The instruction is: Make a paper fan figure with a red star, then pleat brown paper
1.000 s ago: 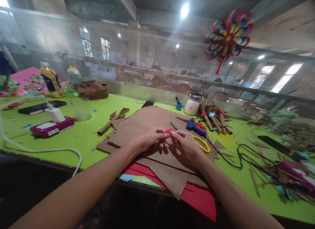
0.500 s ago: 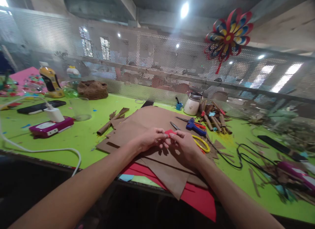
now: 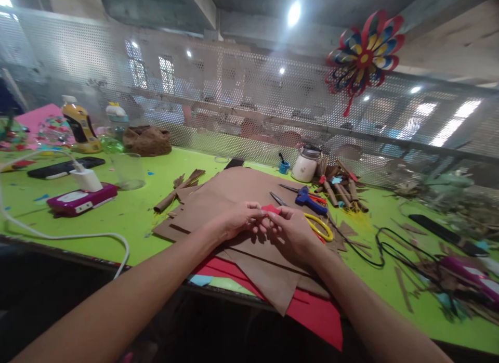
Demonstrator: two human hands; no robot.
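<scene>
A small piece of red paper [image 3: 270,209] is pinched between my two hands, above a stack of brown paper sheets [image 3: 234,189]. My left hand [image 3: 245,220] grips its left side, thumb and fingertips closed. At its right edge my right hand [image 3: 290,225] closes thumb and forefinger on it. Part of the paper is hidden by the fingers. Just right of my right hand lie scissors with yellow handles [image 3: 320,228], and beyond them a tool with a blue handle [image 3: 310,201]. A larger red sheet [image 3: 315,316] sticks out under the brown ones, over the table's front edge.
Rolled brown paper pieces [image 3: 339,189] are heaped at the back right, beside a white jar [image 3: 305,165]. A purple power strip [image 3: 81,199] with a white cable and a clear cup [image 3: 130,173] stand left. A black cable [image 3: 380,248] runs across the right side.
The red paper has turned slightly between my fingers and shows more of its pointed outline. Both hands have stayed in nearly the same place.
</scene>
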